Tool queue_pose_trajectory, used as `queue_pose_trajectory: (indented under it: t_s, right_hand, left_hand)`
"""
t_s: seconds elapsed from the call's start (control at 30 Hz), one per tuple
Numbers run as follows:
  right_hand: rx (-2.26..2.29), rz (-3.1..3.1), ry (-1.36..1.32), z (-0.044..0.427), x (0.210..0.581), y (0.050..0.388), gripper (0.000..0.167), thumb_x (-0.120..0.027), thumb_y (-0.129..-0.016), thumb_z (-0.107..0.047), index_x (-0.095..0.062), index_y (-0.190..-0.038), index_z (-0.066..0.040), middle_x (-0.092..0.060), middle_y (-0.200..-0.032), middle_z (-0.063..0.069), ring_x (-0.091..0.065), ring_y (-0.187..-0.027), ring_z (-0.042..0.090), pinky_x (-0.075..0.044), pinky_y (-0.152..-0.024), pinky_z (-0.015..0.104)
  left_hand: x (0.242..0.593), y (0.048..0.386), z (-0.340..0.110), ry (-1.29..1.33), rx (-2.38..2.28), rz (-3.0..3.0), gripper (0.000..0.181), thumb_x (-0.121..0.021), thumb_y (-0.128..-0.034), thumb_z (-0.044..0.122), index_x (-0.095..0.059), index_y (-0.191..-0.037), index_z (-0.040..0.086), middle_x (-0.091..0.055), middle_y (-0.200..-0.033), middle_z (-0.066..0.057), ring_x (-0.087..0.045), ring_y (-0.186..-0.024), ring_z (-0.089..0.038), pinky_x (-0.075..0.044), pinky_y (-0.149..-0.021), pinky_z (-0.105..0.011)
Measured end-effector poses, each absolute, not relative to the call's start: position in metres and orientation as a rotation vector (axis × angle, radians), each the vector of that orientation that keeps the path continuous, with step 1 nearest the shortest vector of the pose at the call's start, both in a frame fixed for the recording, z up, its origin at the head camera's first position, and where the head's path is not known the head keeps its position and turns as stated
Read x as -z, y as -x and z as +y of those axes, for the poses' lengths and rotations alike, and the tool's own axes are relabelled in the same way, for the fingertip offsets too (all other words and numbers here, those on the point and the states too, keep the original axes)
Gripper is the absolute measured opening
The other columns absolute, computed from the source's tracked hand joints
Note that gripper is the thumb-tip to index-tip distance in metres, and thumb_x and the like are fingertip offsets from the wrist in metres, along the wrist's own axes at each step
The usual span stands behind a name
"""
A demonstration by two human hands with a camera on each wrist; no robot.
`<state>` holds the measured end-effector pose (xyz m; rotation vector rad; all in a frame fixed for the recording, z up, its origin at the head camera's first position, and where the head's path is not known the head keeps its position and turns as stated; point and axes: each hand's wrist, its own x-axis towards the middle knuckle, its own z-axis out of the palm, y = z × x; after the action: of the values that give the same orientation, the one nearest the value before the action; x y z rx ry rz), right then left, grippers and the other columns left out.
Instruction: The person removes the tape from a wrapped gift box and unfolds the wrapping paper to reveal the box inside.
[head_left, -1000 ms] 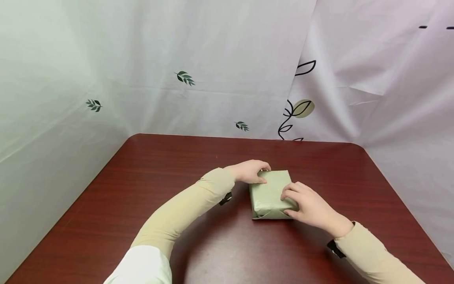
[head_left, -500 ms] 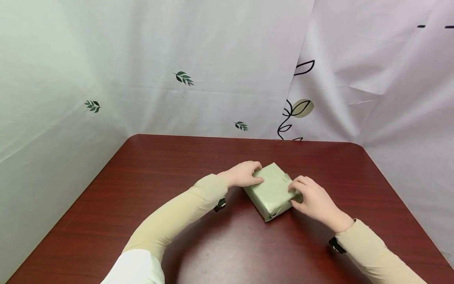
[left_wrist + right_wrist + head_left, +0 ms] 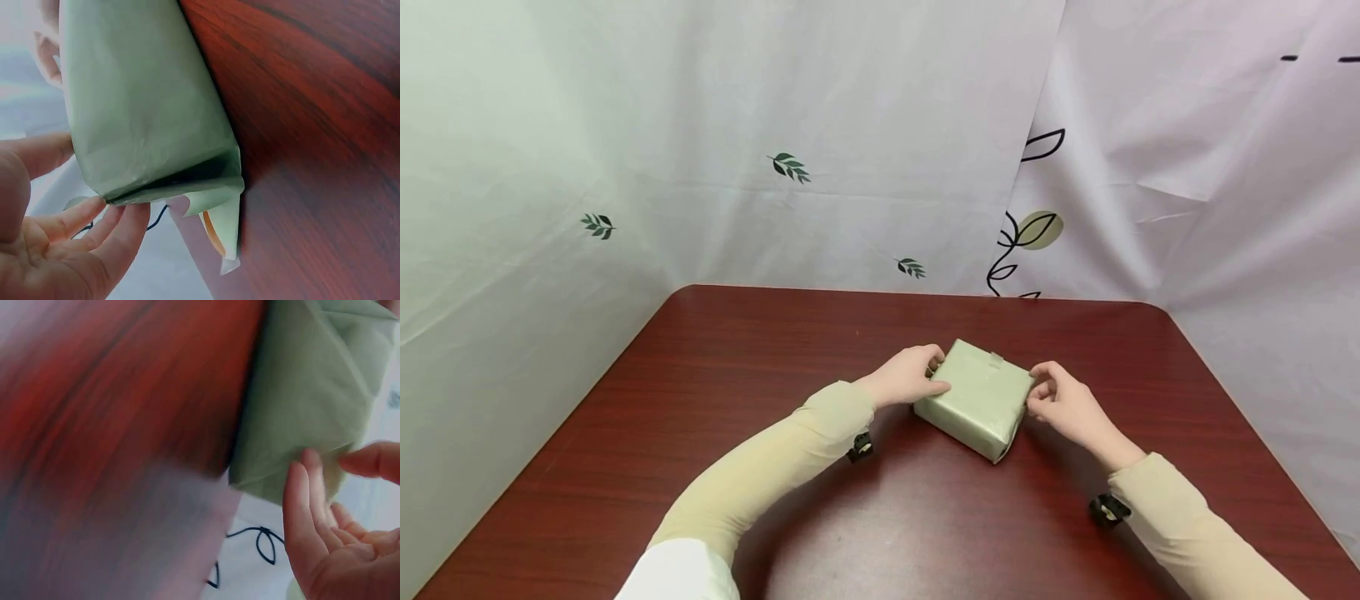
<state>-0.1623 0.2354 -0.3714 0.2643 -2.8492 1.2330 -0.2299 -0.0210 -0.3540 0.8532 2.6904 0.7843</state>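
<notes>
A flat box wrapped in pale green paper (image 3: pixel 979 393) lies turned at an angle on the table. A piece of clear tape (image 3: pixel 996 361) sits at its far edge. My left hand (image 3: pixel 904 377) pinches the box's left corner, thumb on top and fingers at the end. In the left wrist view, a loose paper flap (image 3: pixel 215 195) sticks out at that end. At the opposite end, my right hand (image 3: pixel 1071 407) touches the box with fairly straight fingers (image 3: pixel 302 503), its thumb close to the edge. Folded paper (image 3: pixel 312 406) covers this end in the right wrist view.
The dark red wood-grain table (image 3: pixel 737 350) has rounded far corners. Pale cloth curtains (image 3: pixel 865 108) with leaf prints hang behind it and at both sides. A black wrist camera (image 3: pixel 1108 510) is strapped under the right wrist, another (image 3: pixel 861 447) under the left.
The box has rotated on the table, its near corner swinging to the right and its taped edge coming into sight. The right hand has shifted along to the box's right corner; the left stays at its left side.
</notes>
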Motion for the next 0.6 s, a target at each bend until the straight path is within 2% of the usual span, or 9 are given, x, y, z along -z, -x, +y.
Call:
queue_pose_trajectory:
  t_s: [0.13, 0.2, 0.3, 0.43, 0.5, 0.6]
  right_hand:
    - [-1.740, -2.762, -0.156, 0.236, 0.369, 0.164, 0.040, -0.047, -0.094, -0.004, -0.033, -0.128, 0.010, -0.060, -0.099, 0.022, -0.066, -0.083, 0.015, -0.056, -0.073, 0.032]
    - [-1.833, -2.738, -0.148, 0.236, 0.367, 0.165, 0.041, -0.045, -0.096, -0.006, -0.030, -0.130, 0.011, -0.057, -0.105, 0.024, -0.064, -0.085, 0.009, -0.055, -0.077, 0.033]
    - [-1.847, -2.735, -0.177, 0.234, 0.365, 0.167, 0.045, -0.048, -0.096, -0.009, -0.030, -0.132, 0.012, -0.053, -0.115, 0.030, -0.062, -0.091, 0.008, -0.054, -0.083, 0.033]
    - [-1.719, -2.794, -0.173, 0.232, 0.364, 0.173, 0.052, -0.055, -0.094, -0.014, -0.032, -0.133, 0.010, -0.049, -0.125, 0.033, -0.059, -0.105, 0.022, -0.051, -0.087, 0.033]
    - [-1.624, -2.829, -0.157, 0.230, 0.364, 0.177, 0.054, -0.058, -0.092, -0.017, -0.034, -0.133, 0.009, -0.049, -0.128, 0.032, -0.055, -0.112, 0.033, -0.049, -0.088, 0.035]
    - [-1.547, -2.844, -0.158, 0.228, 0.364, 0.183, 0.056, -0.062, -0.089, -0.018, -0.036, -0.132, 0.007, -0.048, -0.131, 0.031, -0.050, -0.119, 0.040, -0.047, -0.088, 0.037]
  left_hand:
    - [0.354, 0.228, -0.024, -0.821, -0.844, 2.679, 0.042, -0.069, -0.0862, 0.023, -0.053, -0.120, 0.004, -0.062, -0.111, -0.012, -0.060, -0.102, -0.020, -0.048, -0.088, -0.031]
    - [0.355, 0.227, -0.025, -0.805, -0.886, 2.664, 0.043, -0.070, -0.0851, 0.023, -0.053, -0.120, 0.004, -0.062, -0.108, -0.011, -0.061, -0.100, -0.019, -0.048, -0.086, -0.030]
    - [0.355, 0.225, -0.026, -0.767, -0.968, 2.624, 0.048, -0.072, -0.0839, 0.020, -0.051, -0.124, 0.006, -0.061, -0.106, -0.012, -0.061, -0.098, -0.019, -0.048, -0.083, -0.029]
    - [0.358, 0.225, -0.024, -0.807, -1.030, 2.585, 0.057, -0.070, -0.0849, 0.014, -0.045, -0.136, 0.008, -0.061, -0.107, -0.015, -0.063, -0.092, -0.017, -0.049, -0.077, -0.024]
    - [0.360, 0.225, -0.022, -0.862, -1.020, 2.580, 0.056, -0.068, -0.0859, 0.011, -0.047, -0.137, 0.008, -0.061, -0.095, -0.012, -0.063, -0.082, -0.012, -0.046, -0.070, -0.019]
    - [0.361, 0.226, -0.022, -0.921, -0.996, 2.588, 0.048, -0.066, -0.0868, 0.009, -0.053, -0.133, 0.004, -0.055, -0.072, -0.006, -0.052, -0.062, -0.007, -0.039, -0.061, -0.016]
